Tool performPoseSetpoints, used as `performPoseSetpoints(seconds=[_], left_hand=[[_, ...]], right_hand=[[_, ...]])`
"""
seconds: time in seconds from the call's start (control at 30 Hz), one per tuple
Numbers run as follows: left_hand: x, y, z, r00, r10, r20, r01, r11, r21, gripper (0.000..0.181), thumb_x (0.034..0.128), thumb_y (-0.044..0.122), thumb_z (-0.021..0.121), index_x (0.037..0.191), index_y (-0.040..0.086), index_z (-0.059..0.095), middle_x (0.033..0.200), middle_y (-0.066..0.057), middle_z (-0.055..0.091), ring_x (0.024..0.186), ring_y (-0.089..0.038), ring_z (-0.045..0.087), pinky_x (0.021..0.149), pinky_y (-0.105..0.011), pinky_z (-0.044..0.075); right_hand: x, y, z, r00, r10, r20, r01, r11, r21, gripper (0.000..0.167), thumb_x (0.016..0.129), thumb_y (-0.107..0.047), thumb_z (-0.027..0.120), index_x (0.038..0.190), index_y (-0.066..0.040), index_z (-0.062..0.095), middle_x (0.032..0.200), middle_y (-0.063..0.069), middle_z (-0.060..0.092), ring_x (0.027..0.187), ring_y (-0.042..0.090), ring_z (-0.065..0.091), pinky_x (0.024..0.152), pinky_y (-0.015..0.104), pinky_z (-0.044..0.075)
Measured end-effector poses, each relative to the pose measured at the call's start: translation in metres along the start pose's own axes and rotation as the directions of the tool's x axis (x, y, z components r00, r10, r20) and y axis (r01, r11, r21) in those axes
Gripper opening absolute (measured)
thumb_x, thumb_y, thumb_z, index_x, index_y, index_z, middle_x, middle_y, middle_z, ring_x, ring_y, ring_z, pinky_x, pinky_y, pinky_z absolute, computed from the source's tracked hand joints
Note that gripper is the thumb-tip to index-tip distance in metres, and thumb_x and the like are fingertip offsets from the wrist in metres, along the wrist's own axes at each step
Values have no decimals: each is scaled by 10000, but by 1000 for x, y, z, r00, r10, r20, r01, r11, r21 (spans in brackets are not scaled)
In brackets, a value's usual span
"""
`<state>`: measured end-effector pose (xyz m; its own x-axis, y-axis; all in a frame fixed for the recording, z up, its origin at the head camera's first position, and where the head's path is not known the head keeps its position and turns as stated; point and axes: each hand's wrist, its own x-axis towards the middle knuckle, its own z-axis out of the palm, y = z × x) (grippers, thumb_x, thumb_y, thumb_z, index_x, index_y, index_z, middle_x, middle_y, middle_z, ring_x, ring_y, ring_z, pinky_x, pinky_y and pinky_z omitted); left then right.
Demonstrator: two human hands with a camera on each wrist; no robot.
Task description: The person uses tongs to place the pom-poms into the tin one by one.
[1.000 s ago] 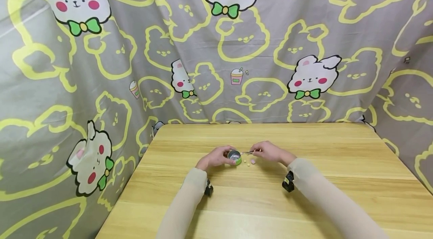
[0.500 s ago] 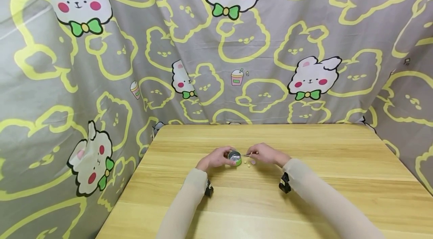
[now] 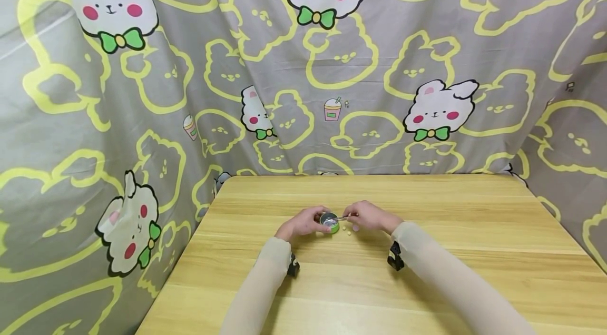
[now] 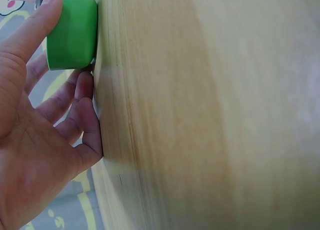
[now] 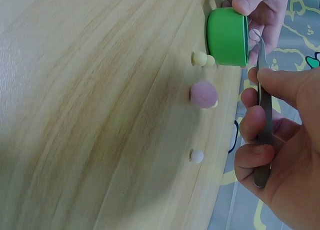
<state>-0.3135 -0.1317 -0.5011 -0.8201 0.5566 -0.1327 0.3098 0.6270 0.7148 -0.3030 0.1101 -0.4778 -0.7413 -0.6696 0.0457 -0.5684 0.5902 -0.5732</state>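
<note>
Left hand (image 3: 304,222): clamped round the tin (image 5: 227,36).
Right hand (image 3: 374,216): pinches tweezers (image 5: 265,106).
Ball (image 5: 254,35): between hands, in tweezer tips, at tin's mouth.
Other balls (image 5: 203,94): near right hand.
Release: probably best low inside the tin, left hand holding steady.

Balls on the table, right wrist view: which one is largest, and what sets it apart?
The pink ball, between the pale yellow pair and the white ball: it alone on the table is pink, and every other ball there looks much smaller.

Cartoon-printed cloth (image 3: 303,74) hanging on three sides of a wood-grain table (image 3: 351,293) marks a curtained-off nook.
</note>
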Motion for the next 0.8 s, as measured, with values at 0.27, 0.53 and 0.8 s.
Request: performPoseSetpoints(seconds=[0.27, 0.53, 0.8], left_hand=[[-1, 1, 0, 1000, -6, -4, 6, 1000, -3, 507, 825, 283, 752, 1285, 193, 558, 1064, 32, 596, 946, -112, 541, 833, -300, 431], [-1, 1, 1, 1000, -8, 0, 8, 1000, -22, 489, 825, 289, 751, 1271, 210, 567, 1060, 45, 594, 935, -117, 537, 822, -307, 432], [0, 1, 0, 1000, -13, -1, 13, 1000, -20, 502, 829, 295, 746, 1288, 219, 558, 1078, 40, 592, 949, -120, 537, 832, -316, 430]], right_hand=[[2, -2, 1, 1000, -4, 4, 4, 1000, -9, 159, 937, -43, 550, 1037, -22, 671, 822, 62, 632, 594, 73, 554, 705, 288, 446], [1, -5, 2, 998, 59, 13, -60, 997, 55, 157, 941, -45, 544, 1037, -23, 667, 815, 86, 643, 585, 102, 569, 675, 292, 450], [1, -4, -1, 996, 86, -27, -85, 995, 46, 158, 939, -86, 561, 1046, -59, 674, 911, 34, 654, 717, 118, 595, 718, 319, 470]])
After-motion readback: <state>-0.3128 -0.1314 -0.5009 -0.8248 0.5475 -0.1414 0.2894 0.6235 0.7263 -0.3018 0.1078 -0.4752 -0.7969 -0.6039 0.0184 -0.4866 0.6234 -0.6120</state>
